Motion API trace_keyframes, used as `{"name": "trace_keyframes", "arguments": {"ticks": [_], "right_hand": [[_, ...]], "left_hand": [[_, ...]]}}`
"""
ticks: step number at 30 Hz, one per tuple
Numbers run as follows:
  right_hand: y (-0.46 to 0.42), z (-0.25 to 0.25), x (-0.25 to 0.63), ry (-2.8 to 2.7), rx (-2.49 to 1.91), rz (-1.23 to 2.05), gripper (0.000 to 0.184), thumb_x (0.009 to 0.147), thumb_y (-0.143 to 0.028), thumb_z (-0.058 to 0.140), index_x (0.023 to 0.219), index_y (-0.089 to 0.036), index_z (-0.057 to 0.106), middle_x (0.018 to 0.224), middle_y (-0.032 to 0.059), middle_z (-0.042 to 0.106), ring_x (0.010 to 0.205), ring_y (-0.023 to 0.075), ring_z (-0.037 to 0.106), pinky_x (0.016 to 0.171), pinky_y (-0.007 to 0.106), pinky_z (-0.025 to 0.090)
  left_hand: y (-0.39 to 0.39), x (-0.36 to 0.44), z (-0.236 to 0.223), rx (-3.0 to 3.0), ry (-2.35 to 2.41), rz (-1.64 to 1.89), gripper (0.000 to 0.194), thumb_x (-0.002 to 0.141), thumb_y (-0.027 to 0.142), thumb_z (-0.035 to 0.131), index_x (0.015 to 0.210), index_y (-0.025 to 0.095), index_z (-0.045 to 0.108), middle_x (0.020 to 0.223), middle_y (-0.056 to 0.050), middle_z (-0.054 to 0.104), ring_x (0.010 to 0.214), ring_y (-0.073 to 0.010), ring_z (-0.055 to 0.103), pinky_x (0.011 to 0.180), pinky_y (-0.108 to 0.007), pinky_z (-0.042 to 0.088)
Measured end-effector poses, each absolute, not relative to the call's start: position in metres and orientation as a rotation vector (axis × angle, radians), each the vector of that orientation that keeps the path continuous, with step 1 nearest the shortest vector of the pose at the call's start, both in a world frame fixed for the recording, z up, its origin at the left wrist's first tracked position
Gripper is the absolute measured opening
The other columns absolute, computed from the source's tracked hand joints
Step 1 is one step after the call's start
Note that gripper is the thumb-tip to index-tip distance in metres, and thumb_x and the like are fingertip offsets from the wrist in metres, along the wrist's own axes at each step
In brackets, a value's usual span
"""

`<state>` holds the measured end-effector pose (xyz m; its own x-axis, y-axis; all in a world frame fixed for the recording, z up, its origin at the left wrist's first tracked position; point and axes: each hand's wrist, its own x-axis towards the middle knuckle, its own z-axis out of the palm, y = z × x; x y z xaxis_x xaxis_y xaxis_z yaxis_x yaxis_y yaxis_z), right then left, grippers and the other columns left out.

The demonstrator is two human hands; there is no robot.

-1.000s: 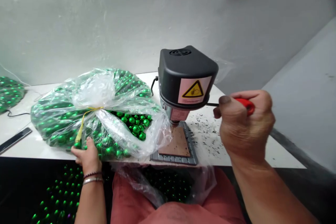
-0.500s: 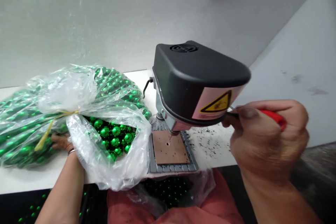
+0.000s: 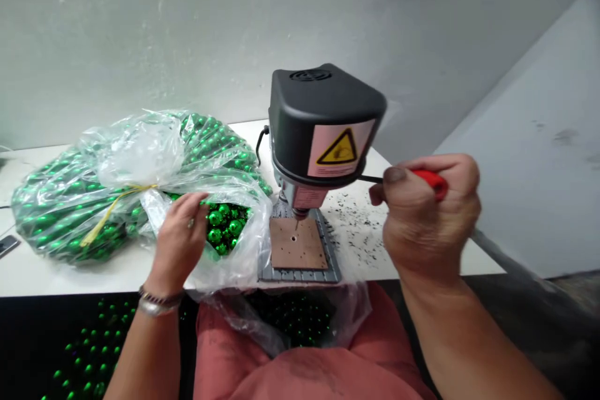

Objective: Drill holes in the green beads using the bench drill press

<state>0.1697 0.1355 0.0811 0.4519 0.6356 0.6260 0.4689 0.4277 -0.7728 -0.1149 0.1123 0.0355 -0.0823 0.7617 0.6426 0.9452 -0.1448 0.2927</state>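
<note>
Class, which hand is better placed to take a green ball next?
Left, probably: the left hand rests on the plastic bag beside the balls; the right hand grips a red-handled tool.

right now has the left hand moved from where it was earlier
Yes: the left hand has shifted toward the grey base of the bench drill, up onto the plastic bag beside the green baubles.
</note>
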Motion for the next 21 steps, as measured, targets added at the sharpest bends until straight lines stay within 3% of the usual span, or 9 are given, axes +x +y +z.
{"name": "trace_keyframes", "arguments": {"ticks": [3, 5, 6, 9, 12, 17, 21], "right_hand": [[0.132, 0.085, 0.167, -1.141, -1.211, 0.191, 0.028, 0.073, -0.048, 0.054, 0.077, -0.021, 0.048, 0.063, -0.0049, 0.05, 0.054, 0.0076, 0.049, 0.052, 0.025, 0.039], [0.129, 0.086, 0.167, -1.154, -1.216, 0.202, 0.029, 0.073, -0.049, 0.054, 0.077, -0.02, 0.048, 0.061, -0.0049, 0.05, 0.052, 0.0074, 0.049, 0.051, 0.024, 0.039], [0.128, 0.086, 0.167, -1.163, -1.218, 0.207, 0.03, 0.073, -0.049, 0.054, 0.076, -0.02, 0.048, 0.059, -0.005, 0.05, 0.051, 0.0073, 0.048, 0.05, 0.024, 0.04], [0.127, 0.086, 0.168, -1.175, -1.206, 0.208, 0.029, 0.073, -0.048, 0.055, 0.075, -0.02, 0.047, 0.056, -0.0054, 0.05, 0.048, 0.0072, 0.048, 0.047, 0.023, 0.04], [0.126, 0.087, 0.168, -1.174, -1.193, 0.2, 0.026, 0.073, -0.045, 0.055, 0.074, -0.02, 0.047, 0.055, -0.0059, 0.05, 0.046, 0.0063, 0.047, 0.046, 0.022, 0.039], [0.127, 0.087, 0.166, -1.169, -1.15, 0.181, 0.023, 0.074, -0.041, 0.055, 0.073, -0.02, 0.047, 0.055, -0.0068, 0.049, 0.046, 0.0042, 0.045, 0.046, 0.019, 0.038], [0.127, 0.087, 0.167, -1.192, -1.158, 0.141, 0.021, 0.074, -0.04, 0.055, 0.073, -0.021, 0.047, 0.057, -0.006, 0.05, 0.047, 0.0037, 0.042, 0.046, 0.019, 0.037]], "left_hand": [[0.129, -0.087, 0.01, -2.026, -2.018, -0.528, 0.046, 0.08, 0.046, 0.055, 0.117, 0.021, 0.06, 0.121, -0.016, 0.055, 0.113, -0.0306, 0.05, 0.096, -0.051, 0.038], [0.126, -0.077, -0.015, -1.985, -2.062, -0.328, 0.049, 0.077, 0.048, 0.057, 0.121, 0.025, 0.058, 0.128, -0.018, 0.049, 0.116, -0.035, 0.046, 0.099, -0.063, 0.025], [0.123, -0.074, -0.026, -1.955, -2.071, -0.299, 0.049, 0.077, 0.048, 0.058, 0.121, 0.027, 0.057, 0.132, -0.016, 0.046, 0.116, -0.0355, 0.045, 0.099, -0.063, 0.024], [0.12, -0.075, -0.044, -1.916, -2.117, -0.314, 0.044, 0.078, 0.047, 0.056, 0.119, 0.032, 0.058, 0.132, -0.013, 0.044, 0.109, -0.0314, 0.048, 0.093, -0.053, 0.035], [0.137, -0.083, -0.045, -1.871, -2.18, -0.417, 0.042, 0.077, 0.047, 0.056, 0.114, 0.028, 0.061, 0.127, -0.013, 0.043, 0.104, -0.0291, 0.05, 0.086, -0.043, 0.042], [0.178, -0.083, -0.048, -1.709, -2.192, -0.631, 0.046, 0.076, 0.043, 0.057, 0.113, 0.018, 0.063, 0.126, -0.019, 0.037, 0.111, -0.0335, 0.046, 0.09, -0.044, 0.041], [0.182, -0.076, -0.051, -1.702, -2.177, -0.736, 0.041, 0.076, 0.039, 0.058, 0.109, 0.017, 0.064, 0.129, -0.017, 0.034, 0.115, -0.0329, 0.043, 0.094, -0.044, 0.04]]}}
